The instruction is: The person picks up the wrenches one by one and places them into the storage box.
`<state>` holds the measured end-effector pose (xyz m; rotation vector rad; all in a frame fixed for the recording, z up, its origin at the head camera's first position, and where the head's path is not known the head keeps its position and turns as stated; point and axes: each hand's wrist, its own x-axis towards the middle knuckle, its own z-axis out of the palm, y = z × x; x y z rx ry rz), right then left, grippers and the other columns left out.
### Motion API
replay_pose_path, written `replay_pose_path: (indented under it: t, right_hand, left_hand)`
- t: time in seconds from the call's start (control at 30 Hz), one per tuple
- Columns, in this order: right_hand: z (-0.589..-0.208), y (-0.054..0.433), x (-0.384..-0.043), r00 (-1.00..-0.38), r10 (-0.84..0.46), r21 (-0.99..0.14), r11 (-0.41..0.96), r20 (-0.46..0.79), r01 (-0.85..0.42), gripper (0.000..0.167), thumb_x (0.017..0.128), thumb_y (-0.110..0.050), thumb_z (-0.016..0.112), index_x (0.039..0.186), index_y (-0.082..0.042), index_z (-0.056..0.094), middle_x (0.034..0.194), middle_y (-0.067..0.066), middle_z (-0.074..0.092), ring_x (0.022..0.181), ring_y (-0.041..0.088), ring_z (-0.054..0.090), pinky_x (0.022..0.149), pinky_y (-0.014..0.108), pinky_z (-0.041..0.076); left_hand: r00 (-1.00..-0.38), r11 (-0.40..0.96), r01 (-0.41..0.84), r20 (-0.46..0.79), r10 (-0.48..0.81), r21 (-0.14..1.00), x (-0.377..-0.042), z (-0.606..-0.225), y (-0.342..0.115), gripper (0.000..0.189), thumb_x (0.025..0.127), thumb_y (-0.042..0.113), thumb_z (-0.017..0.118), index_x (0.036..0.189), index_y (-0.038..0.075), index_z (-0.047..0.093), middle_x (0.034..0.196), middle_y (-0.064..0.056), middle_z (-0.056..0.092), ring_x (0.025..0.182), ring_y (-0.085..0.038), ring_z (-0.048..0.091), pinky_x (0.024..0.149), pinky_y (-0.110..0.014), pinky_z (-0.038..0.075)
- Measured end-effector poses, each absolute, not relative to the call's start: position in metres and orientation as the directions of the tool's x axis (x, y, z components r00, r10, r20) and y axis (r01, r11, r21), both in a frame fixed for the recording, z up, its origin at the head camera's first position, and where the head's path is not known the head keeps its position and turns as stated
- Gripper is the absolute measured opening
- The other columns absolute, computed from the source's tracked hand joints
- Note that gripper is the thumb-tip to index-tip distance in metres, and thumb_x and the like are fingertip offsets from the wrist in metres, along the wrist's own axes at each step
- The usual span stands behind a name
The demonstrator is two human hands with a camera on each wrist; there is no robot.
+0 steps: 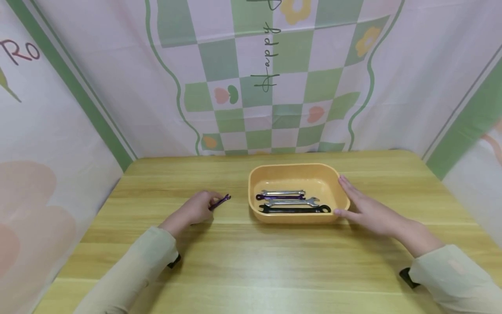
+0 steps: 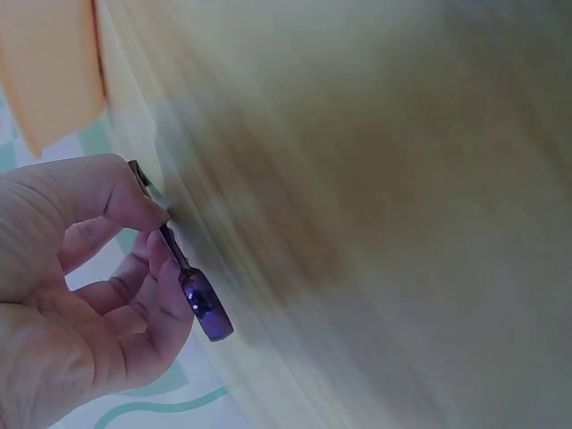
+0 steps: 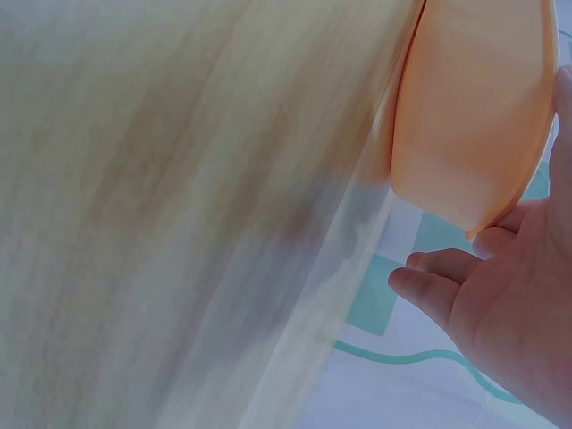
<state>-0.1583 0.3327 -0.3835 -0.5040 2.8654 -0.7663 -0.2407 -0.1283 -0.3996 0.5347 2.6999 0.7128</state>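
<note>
Between thumb and fingers, my left hand (image 1: 200, 207) pinches a small purple wrench (image 1: 221, 202) to the left of the yellow-orange plastic basin. In the left wrist view the wrench's ring end (image 2: 206, 306) sticks out below the thumb, close over the tabletop. My right hand (image 1: 370, 214) rests against the basin's (image 1: 294, 218) right end, fairly straight fingers on the outside and thumb at the front rim. Inside lie a small silver wrench (image 1: 283, 192), another purple wrench (image 1: 280, 197), a larger silver wrench (image 1: 292, 202) and a long black wrench (image 1: 294, 210), roughly parallel.
The wooden table (image 1: 243, 266) extends around the basin on all sides. Behind its far edge hangs a patterned cloth (image 1: 290, 91) with green and white checks, and more cloth hangs at both sides.
</note>
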Motion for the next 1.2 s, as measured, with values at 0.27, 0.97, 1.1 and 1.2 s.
replay_pose_path:
  t: [0.27,0.97,1.1,1.2]
  right_hand:
    - [-0.3847,0.3330,-0.1588,-0.936,-0.349,-0.511,0.812,-0.041,-0.281,0.095,0.102,-0.040,0.062,0.164,-0.006,-0.002,0.169,0.016,-0.009,0.146,0.057,0.013,0.113,0.071,0.018]
    - [-0.3859,0.3328,-0.1576,-0.936,-0.351,-0.509,0.812,-0.037,-0.284,0.096,0.102,-0.041,0.062,0.164,-0.005,-0.002,0.169,0.016,-0.009,0.146,0.057,0.013,0.113,0.071,0.018]
    - [-0.3859,0.3325,-0.1575,-0.935,-0.352,-0.515,0.809,-0.040,-0.283,0.096,0.102,-0.041,0.062,0.164,-0.005,-0.003,0.168,0.017,-0.009,0.146,0.057,0.012,0.112,0.072,0.018]
    - [-0.3856,0.3324,-0.1572,-0.937,-0.347,-0.515,0.811,-0.043,-0.277,0.095,0.103,-0.041,0.061,0.164,-0.006,-0.003,0.169,0.016,-0.009,0.146,0.057,0.012,0.113,0.071,0.017]
  left_hand:
    - [-0.894,0.826,0.272,-0.187,0.406,0.493,-0.2418,-0.3984,-0.1278,0.053,0.076,-0.013,0.074,0.127,0.003,0.068,0.102,-0.009,0.067,0.091,-0.025,0.062,0.086,-0.043,0.055]
    - [-0.886,0.789,0.282,-0.167,0.432,0.545,-0.2445,-0.3958,-0.1345,0.053,0.072,-0.016,0.075,0.122,0.003,0.070,0.095,-0.007,0.067,0.087,-0.024,0.063,0.082,-0.041,0.056]
    - [-0.886,0.785,0.278,-0.168,0.432,0.553,-0.2456,-0.3933,-0.1349,0.053,0.073,-0.016,0.076,0.123,0.002,0.070,0.096,-0.008,0.066,0.086,-0.023,0.062,0.082,-0.040,0.056]
    - [-0.886,0.787,0.278,-0.169,0.432,0.551,-0.2458,-0.3927,-0.1348,0.052,0.074,-0.015,0.076,0.123,0.003,0.070,0.095,-0.008,0.066,0.085,-0.022,0.062,0.081,-0.039,0.056]
